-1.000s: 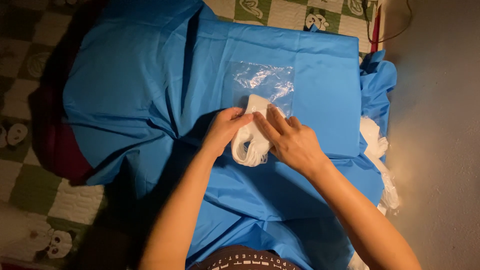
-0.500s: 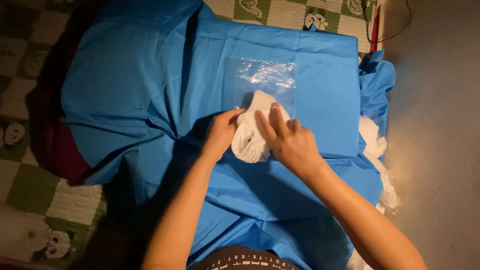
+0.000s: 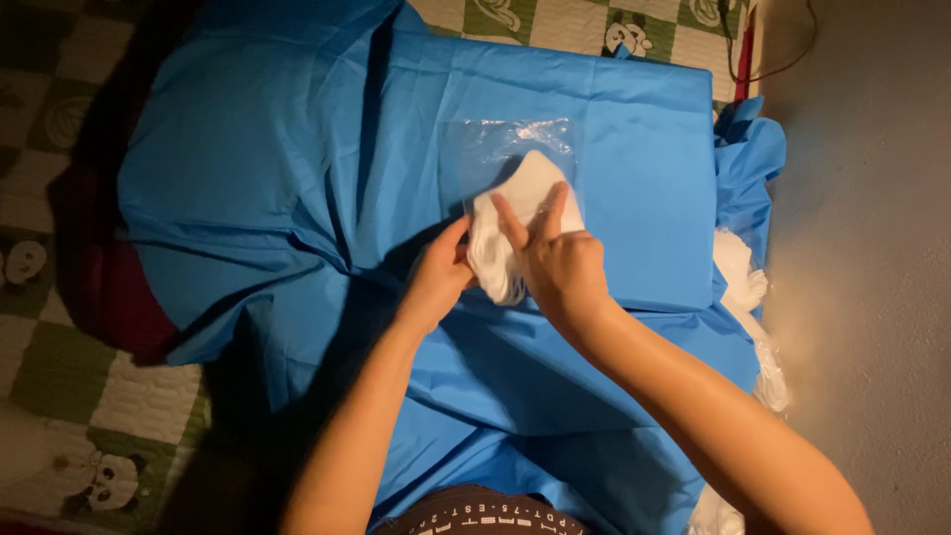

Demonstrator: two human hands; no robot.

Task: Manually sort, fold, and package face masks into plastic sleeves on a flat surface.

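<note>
A folded white cloth (image 3: 523,213) lay near the middle of a wide blue sheet (image 3: 297,168), and its far end was already inside the mouth of a clear plastic bag (image 3: 510,149) that lay flat on the same sheet. The near end of the cloth was bunched and stood outside the bag, between the two hands. The right hand (image 3: 563,266) lay on top of the cloth with its fingers (image 3: 512,224) spread and straight, pressing it flat, so this hand was open and not closed around anything. The left hand (image 3: 439,279) was just beside it, at the left edge of the cloth; its fingers were curled and touched the bunched end, but I could not tell if they really gripped the cloth or the edge of the bag. The two hands were close together, almost touching. The blue sheet had many folds and covered most of the view. At its right edge more white cloth (image 3: 745,287) lay in a loose heap, well apart from the hands. Under the sheet there was a green and cream checked mat (image 3: 69,396) with small animal pictures. On the right side the bare grey floor (image 3: 872,248) showed.
</note>
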